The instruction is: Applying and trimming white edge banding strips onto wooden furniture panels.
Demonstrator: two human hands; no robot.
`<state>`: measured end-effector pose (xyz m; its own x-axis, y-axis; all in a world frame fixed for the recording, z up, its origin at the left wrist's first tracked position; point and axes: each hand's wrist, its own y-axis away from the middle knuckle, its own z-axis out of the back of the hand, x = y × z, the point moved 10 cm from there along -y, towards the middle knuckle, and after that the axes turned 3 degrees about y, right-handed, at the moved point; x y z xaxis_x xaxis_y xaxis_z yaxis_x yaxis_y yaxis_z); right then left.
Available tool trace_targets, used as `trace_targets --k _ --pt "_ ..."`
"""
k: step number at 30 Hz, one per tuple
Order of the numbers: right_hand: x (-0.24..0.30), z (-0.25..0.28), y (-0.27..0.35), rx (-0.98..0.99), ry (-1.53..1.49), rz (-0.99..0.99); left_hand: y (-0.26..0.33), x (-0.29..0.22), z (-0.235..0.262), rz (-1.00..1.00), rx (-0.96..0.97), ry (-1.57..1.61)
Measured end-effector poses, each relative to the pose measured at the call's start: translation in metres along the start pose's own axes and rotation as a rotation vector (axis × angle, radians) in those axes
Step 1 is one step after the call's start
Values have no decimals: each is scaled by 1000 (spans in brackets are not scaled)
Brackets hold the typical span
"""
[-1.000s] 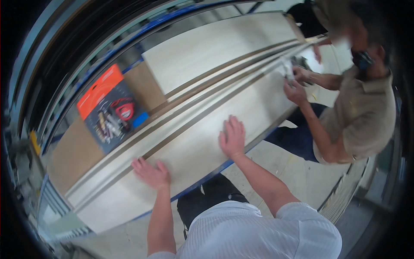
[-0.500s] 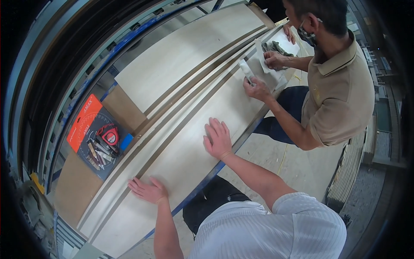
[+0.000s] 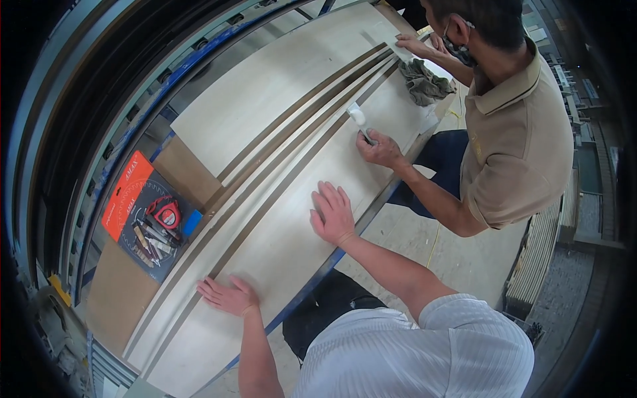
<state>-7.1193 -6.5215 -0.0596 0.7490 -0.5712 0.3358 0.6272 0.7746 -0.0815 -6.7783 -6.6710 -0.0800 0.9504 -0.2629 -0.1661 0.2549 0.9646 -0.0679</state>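
Both of my hands rest palm down on a long pale wooden panel [image 3: 269,255]. My left hand [image 3: 229,296] lies with its fingers spread near the panel's far edge, beside a brown strip. Farther right, my right hand [image 3: 333,213] presses on the same panel, its fingers apart. Neither hand holds anything. Just beyond my right hand, a co-worker's hand [image 3: 381,149] grips a small tool with a white end [image 3: 356,115] over the panel. The co-worker's other hand [image 3: 413,45] reaches to the far end of the boards.
A crumpled grey-green rag [image 3: 424,83] lies on the panel's far right end. Left of the boards, a flat orange-and-black package [image 3: 126,196] carries a red tape measure [image 3: 164,213] and several small tools [image 3: 151,240]. Another wide pale panel [image 3: 265,93] lies behind.
The co-worker's tool hand has moved left along the panel. Their other hand has gone to the far end, and the white sheet it held is out of it. My hands have stayed put.
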Motion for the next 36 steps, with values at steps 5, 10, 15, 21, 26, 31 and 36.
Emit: trace_targets --k 5,10,15,21,26,31,36 --pt "-1 -1 -1 10 3 -4 0 1 -1 -5 -2 -15" --pt "-1 -2 -1 15 2 0 0 0 -2 -7 6 -43" --pt "-2 -1 -1 14 -1 -2 0 1 -3 -31 -30 -39" --pt "-3 0 -1 16 6 -9 1 -1 -2 -47 -37 -30" --pt "-4 2 -1 11 2 -8 2 0 -4 -21 -27 -41" --pt "-4 4 -2 -2 -13 -7 1 0 -4 -15 -13 -44" --pt "-3 5 -2 -5 -9 -3 1 -3 -1 -25 -29 -45"
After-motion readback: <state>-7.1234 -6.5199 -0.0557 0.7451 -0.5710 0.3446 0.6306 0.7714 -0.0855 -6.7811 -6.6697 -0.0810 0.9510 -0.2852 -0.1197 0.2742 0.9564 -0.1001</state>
